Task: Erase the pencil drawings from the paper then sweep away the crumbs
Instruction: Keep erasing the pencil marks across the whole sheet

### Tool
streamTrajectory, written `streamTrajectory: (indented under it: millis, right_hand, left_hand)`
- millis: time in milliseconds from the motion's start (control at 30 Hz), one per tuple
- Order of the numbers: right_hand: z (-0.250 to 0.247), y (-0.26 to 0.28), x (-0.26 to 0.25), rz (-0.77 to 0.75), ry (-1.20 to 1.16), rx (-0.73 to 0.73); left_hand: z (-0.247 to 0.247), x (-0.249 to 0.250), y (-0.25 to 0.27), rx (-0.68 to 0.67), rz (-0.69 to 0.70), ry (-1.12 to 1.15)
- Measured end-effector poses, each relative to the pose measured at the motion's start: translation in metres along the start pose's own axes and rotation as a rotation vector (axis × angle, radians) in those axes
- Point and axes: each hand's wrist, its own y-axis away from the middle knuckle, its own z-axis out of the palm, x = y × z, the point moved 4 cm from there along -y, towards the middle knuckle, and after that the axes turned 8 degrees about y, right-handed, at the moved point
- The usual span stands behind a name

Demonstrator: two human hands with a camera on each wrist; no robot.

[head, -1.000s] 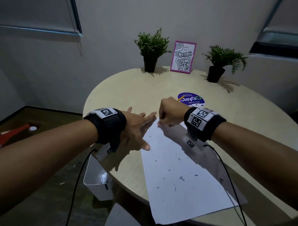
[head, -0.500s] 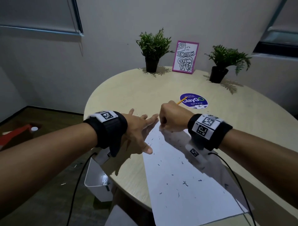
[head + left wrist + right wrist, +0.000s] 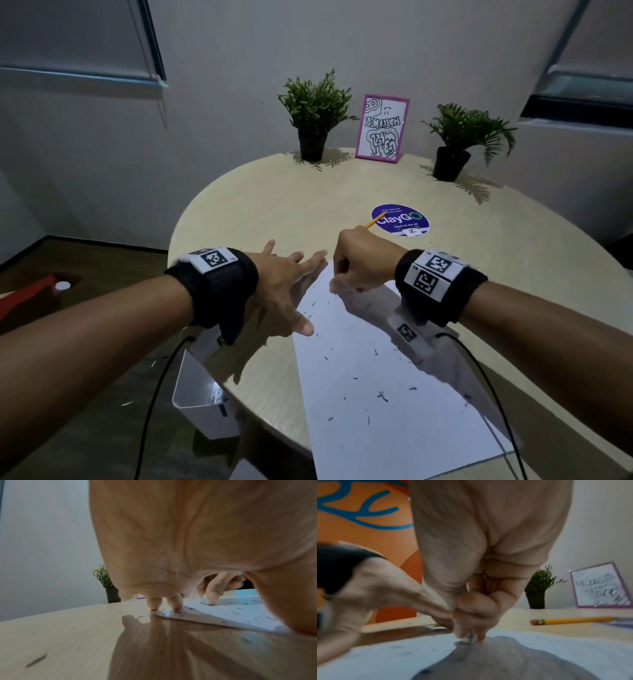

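Note:
A white sheet of paper [image 3: 376, 383] lies on the round table, dotted with several dark eraser crumbs [image 3: 382, 394]. My left hand [image 3: 291, 284] lies flat with spread fingers, its fingertips [image 3: 175, 603] pressing the sheet's far left corner. My right hand [image 3: 359, 263] is curled at the paper's top edge and pinches a small white eraser [image 3: 468, 639] against the sheet; the same eraser [image 3: 208, 602] shows under its fingertips in the left wrist view. The head view hides the eraser behind the fist.
A yellow pencil [image 3: 570, 620] lies just beyond the paper, by a purple round sticker [image 3: 400, 220]. Two potted plants [image 3: 315, 113] [image 3: 462, 137] and a pink-framed picture [image 3: 382, 128] stand at the table's [image 3: 257, 212] far edge. A white bin [image 3: 202, 397] sits below the table's left rim.
Both hands stay at the paper's top corner; the right fist has shifted slightly over the sheet. The head view has tilted a little.

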Motion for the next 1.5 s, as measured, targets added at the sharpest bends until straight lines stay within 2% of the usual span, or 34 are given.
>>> streamTrajectory:
  millis: [100,167,267,333,500,700,867,1033,1200,1333,1400,1500]
  right_hand:
    - [-0.007,-0.008,0.013,0.102,0.023,0.072]
    - [-0.006,-0.003,0.003,0.06,0.033,0.06]
    - [0.002,0.011,-0.018,-0.065,0.018,-0.041]
    - [0.003,0.012,-0.018,-0.071,-0.001,-0.048]
    - [-0.001,0.004,0.012,0.046,-0.052,0.016]
    - [0.004,0.005,0.011,0.086,-0.077,0.069]
    - [0.005,-0.001,0.017,0.077,-0.063,0.054]
    - [0.004,0.001,0.025,0.109,-0.127,0.091]
    - [0.007,0.012,0.0,-0.054,-0.145,-0.088]
    - [-0.003,-0.005,0.033,0.081,-0.066,0.033]
    - [-0.003,-0.004,0.032,0.094,-0.022,0.076]
    - [0.003,0.008,0.004,-0.075,-0.024,-0.002]
  left_hand:
    - [0.0,0.0,-0.002,-0.003,-0.016,-0.024]
    - [-0.002,0.005,0.0,-0.011,-0.027,-0.039]
    - [-0.003,0.007,0.002,-0.017,-0.03,-0.034]
    - [-0.002,0.004,0.002,-0.014,-0.027,-0.028]
    - [-0.001,0.005,0.003,0.068,0.084,0.01]
    - [-0.019,0.015,-0.007,0.159,0.206,0.013]
    - [-0.012,0.027,-0.025,0.008,0.189,-0.015]
    - [-0.01,0.026,-0.029,0.0,0.163,-0.089]
    - [-0.014,0.031,-0.032,-0.001,0.15,-0.215]
    - [-0.013,0.032,-0.032,-0.018,0.091,-0.28]
    - [-0.013,0.033,-0.032,-0.026,0.076,-0.286]
    - [-0.014,0.032,-0.031,-0.02,0.09,-0.271]
